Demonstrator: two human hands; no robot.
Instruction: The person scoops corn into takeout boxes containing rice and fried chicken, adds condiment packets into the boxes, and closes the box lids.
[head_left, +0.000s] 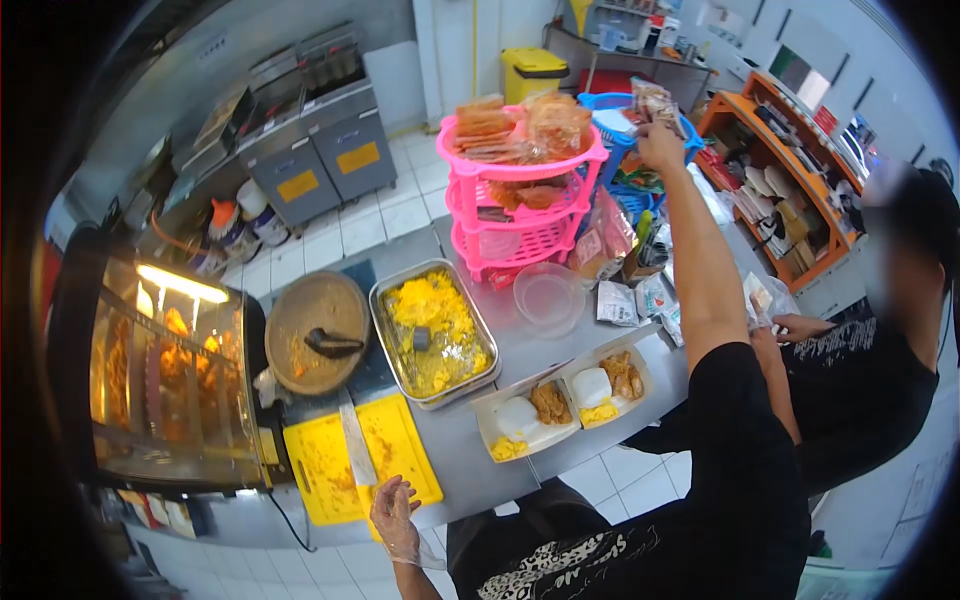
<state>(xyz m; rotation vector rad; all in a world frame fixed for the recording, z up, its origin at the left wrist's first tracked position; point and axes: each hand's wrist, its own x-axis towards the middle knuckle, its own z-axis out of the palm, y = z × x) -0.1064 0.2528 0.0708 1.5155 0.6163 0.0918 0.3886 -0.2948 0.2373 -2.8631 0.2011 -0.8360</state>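
At the far blue basket (690,146), the right hand (661,150) touched a plastic packet (656,104) (grip unclear), probably light, slippery, best held by an edge; the left hand (394,512) hovered, fingers loosely spread, near the yellow-handled knife (357,450).

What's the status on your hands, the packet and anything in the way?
Left hand: gloved, knife close by. Right hand: stretched out to packet at blue basket, grip unclear. Pink rack: close beside basket.
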